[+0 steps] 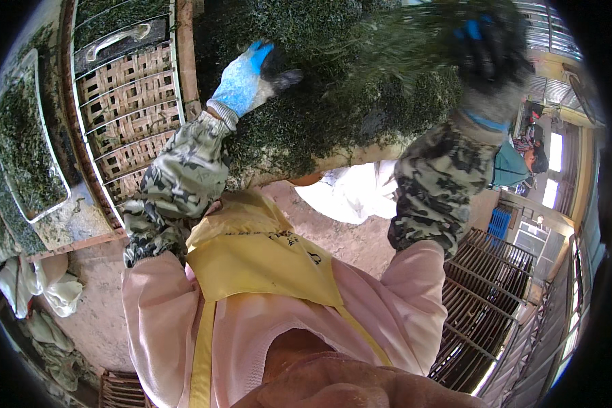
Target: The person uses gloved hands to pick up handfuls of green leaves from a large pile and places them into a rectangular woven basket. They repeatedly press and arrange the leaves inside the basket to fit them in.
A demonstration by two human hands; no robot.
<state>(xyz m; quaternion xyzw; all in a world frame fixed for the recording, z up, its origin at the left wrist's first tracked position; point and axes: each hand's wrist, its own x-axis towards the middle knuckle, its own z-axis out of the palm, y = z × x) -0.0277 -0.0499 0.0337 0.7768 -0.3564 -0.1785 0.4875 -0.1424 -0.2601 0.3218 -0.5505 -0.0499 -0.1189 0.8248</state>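
Note:
A thick heap of loose dark green leaf material (306,122) covers the worktable before me. My left hand (250,81), in a blue and grey work glove with a camouflage sleeve, rests on the heap with its thumb and fingers apart. My right hand (484,56), gloved in the same way, is raised at the upper right and blurred by motion. Green strands trail from beside it; whether its fingers are closed on them is unclear. Left of the heap lies a metal rack (176,76) over a woven bamboo mat (127,92), partly covered with the same material.
At the far left is a metal frame (43,132) filled with green matter. A handle-shaped piece (117,41) lies on the rack's upper part. White sacks (357,188) sit below the table's edge, and slatted racks (479,306) stand at the right.

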